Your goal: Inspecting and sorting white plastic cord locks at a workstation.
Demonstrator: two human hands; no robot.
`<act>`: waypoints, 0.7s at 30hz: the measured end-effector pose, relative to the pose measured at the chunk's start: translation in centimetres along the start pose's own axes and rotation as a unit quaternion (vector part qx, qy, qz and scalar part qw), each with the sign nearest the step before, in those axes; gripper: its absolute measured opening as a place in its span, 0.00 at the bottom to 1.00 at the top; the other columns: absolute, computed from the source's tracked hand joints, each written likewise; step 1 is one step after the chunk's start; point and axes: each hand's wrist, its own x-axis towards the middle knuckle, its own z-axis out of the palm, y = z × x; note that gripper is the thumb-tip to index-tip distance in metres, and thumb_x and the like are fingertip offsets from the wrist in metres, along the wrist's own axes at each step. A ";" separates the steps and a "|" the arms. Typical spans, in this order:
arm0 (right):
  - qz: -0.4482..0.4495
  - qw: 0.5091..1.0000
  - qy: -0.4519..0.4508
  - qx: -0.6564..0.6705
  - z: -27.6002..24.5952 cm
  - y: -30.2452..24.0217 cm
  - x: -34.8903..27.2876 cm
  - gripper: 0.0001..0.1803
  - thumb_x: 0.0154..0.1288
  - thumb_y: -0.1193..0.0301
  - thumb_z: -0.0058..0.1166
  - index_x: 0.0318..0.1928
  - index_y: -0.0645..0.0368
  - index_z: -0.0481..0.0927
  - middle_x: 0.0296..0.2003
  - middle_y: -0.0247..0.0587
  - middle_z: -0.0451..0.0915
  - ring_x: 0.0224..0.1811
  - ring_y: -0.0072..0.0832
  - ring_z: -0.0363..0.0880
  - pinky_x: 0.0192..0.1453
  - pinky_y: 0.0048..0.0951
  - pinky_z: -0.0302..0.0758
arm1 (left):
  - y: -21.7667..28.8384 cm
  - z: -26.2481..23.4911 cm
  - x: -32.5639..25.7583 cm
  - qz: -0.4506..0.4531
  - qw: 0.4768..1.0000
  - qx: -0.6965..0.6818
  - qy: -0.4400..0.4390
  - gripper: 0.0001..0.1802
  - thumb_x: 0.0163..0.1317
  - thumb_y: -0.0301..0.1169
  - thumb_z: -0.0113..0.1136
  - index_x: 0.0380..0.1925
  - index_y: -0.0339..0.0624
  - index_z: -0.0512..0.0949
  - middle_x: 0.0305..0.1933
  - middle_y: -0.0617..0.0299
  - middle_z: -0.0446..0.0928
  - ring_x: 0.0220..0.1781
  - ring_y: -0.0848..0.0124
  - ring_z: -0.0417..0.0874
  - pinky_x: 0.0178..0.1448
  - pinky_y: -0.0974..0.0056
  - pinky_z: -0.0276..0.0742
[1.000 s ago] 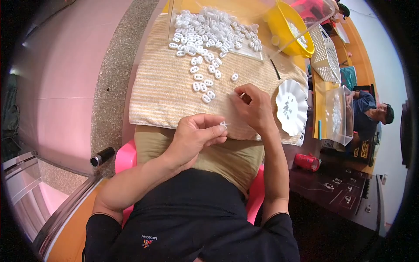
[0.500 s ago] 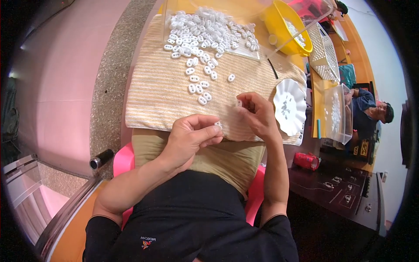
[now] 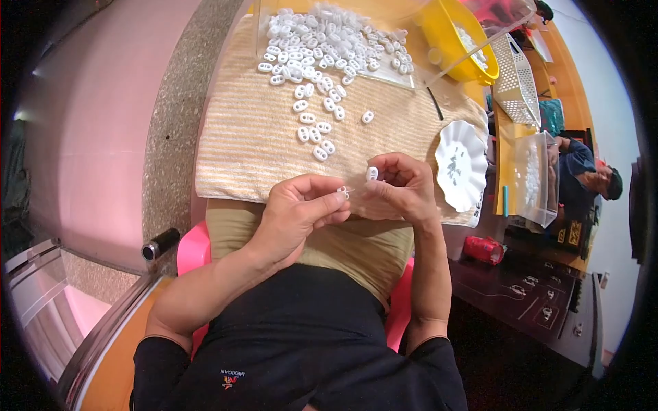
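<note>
My left hand (image 3: 306,204) is closed in a pinch on a small white plastic piece (image 3: 343,192) with thin prongs. To its right, my right hand (image 3: 404,186) pinches a white oval plastic piece with two holes (image 3: 372,174) between thumb and fingers. The two pieces are apart, a short gap between them, over the near part of a striped towel (image 3: 240,144). Beyond my hands lies a heap of like white oval pieces (image 3: 301,51), with several loose ones trailing toward me. A single oval piece (image 3: 368,117) lies on its own above my right hand.
A white scalloped dish (image 3: 473,161) with small dark bits stands at the right. Behind it are a thin black stick (image 3: 435,103), a yellow basin (image 3: 442,34) and a white perforated basket (image 3: 514,82). Another person (image 3: 582,171) sits at the far right by a clear bin (image 3: 541,198).
My right hand has turned slightly, bringing the oval piece up into clearer view with its holes showing. My left hand stays nearly in place. The view has shifted a little.
</note>
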 end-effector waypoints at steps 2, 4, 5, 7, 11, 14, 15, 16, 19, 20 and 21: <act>0.001 1.000 -0.006 0.019 0.3 -0.3 -0.1 0.15 0.56 0.82 0.63 0.44 0.69 0.76 0.34 0.38 0.80 0.35 0.23 0.82 0.41 0.22 0.80 | 0.0 0.0 0.1 0.003 1.000 -0.001 -0.004 0.10 0.62 0.23 0.60 0.43 0.36 0.77 0.39 0.59 0.82 0.37 0.73 0.84 0.44 0.70 0.82; 0.012 1.000 -0.011 0.020 0.6 -0.6 -0.3 0.15 0.56 0.82 0.63 0.45 0.69 0.77 0.34 0.39 0.81 0.35 0.23 0.82 0.41 0.22 0.80 | 0.2 0.1 0.0 0.003 1.000 -0.004 -0.002 0.10 0.62 0.23 0.60 0.43 0.36 0.77 0.39 0.58 0.82 0.37 0.73 0.84 0.44 0.70 0.82; 0.020 0.999 -0.015 0.020 0.7 -0.7 -0.3 0.15 0.56 0.82 0.63 0.45 0.69 0.77 0.34 0.39 0.82 0.36 0.22 0.83 0.41 0.22 0.80 | 0.2 0.1 0.0 0.004 1.000 -0.006 -0.002 0.10 0.62 0.23 0.60 0.43 0.36 0.77 0.40 0.58 0.82 0.37 0.73 0.84 0.44 0.70 0.82; 0.023 0.999 -0.021 0.023 0.9 -0.7 -0.4 0.15 0.56 0.82 0.63 0.45 0.69 0.77 0.35 0.39 0.82 0.37 0.22 0.83 0.41 0.22 0.80 | 0.3 0.1 0.0 0.002 1.000 -0.003 0.002 0.10 0.62 0.23 0.60 0.43 0.36 0.77 0.40 0.58 0.82 0.37 0.73 0.84 0.44 0.70 0.82; 0.033 0.998 -0.035 0.031 1.4 -0.7 -0.6 0.17 0.56 0.83 0.63 0.47 0.69 0.77 0.36 0.40 0.83 0.38 0.22 0.83 0.42 0.21 0.79 | 0.2 0.1 0.1 0.002 1.000 -0.004 0.005 0.10 0.62 0.23 0.60 0.43 0.35 0.77 0.41 0.58 0.82 0.37 0.74 0.84 0.44 0.70 0.83; 0.058 0.997 -0.037 0.033 1.6 -0.9 -0.7 0.17 0.56 0.83 0.63 0.47 0.69 0.77 0.36 0.41 0.83 0.38 0.23 0.83 0.42 0.21 0.79 | 0.0 -0.1 0.2 0.005 1.000 0.003 0.006 0.10 0.62 0.23 0.60 0.43 0.35 0.77 0.41 0.57 0.82 0.37 0.74 0.83 0.44 0.70 0.83; 0.059 0.997 -0.037 0.033 1.7 -0.8 -0.7 0.17 0.56 0.83 0.63 0.47 0.69 0.77 0.36 0.41 0.83 0.38 0.23 0.83 0.42 0.21 0.79 | 0.0 -0.1 0.2 0.004 1.000 0.003 0.006 0.10 0.62 0.23 0.60 0.43 0.35 0.77 0.41 0.57 0.82 0.37 0.74 0.83 0.44 0.70 0.83; 0.054 0.997 -0.032 0.043 1.8 -0.8 -0.7 0.17 0.57 0.80 0.65 0.47 0.67 0.79 0.34 0.35 0.82 0.35 0.18 0.80 0.38 0.17 0.76 | 0.0 -0.1 0.2 0.005 1.000 -0.002 0.003 0.10 0.62 0.23 0.60 0.43 0.35 0.78 0.41 0.57 0.82 0.37 0.74 0.83 0.44 0.70 0.83; 0.048 0.997 -0.028 0.056 1.9 -0.7 -0.8 0.16 0.57 0.77 0.66 0.47 0.65 0.80 0.32 0.31 0.82 0.32 0.13 0.78 0.35 0.14 0.73 | 0.0 0.0 0.2 0.005 1.000 -0.007 0.001 0.09 0.62 0.23 0.60 0.43 0.35 0.78 0.41 0.57 0.82 0.37 0.74 0.83 0.44 0.70 0.83; 0.048 0.997 -0.030 0.059 1.9 -0.7 -0.8 0.16 0.57 0.77 0.66 0.47 0.65 0.80 0.33 0.32 0.82 0.32 0.14 0.78 0.36 0.15 0.74 | 0.0 0.0 0.1 0.004 1.000 -0.007 0.002 0.09 0.62 0.23 0.60 0.43 0.35 0.78 0.40 0.57 0.82 0.37 0.74 0.83 0.44 0.70 0.83; 0.048 0.997 -0.031 0.059 1.9 -0.7 -0.7 0.16 0.57 0.77 0.66 0.47 0.65 0.80 0.33 0.32 0.82 0.32 0.14 0.78 0.36 0.15 0.74 | 0.0 0.0 0.1 0.004 1.000 -0.007 0.002 0.09 0.62 0.23 0.60 0.43 0.35 0.78 0.40 0.57 0.82 0.37 0.74 0.83 0.44 0.70 0.83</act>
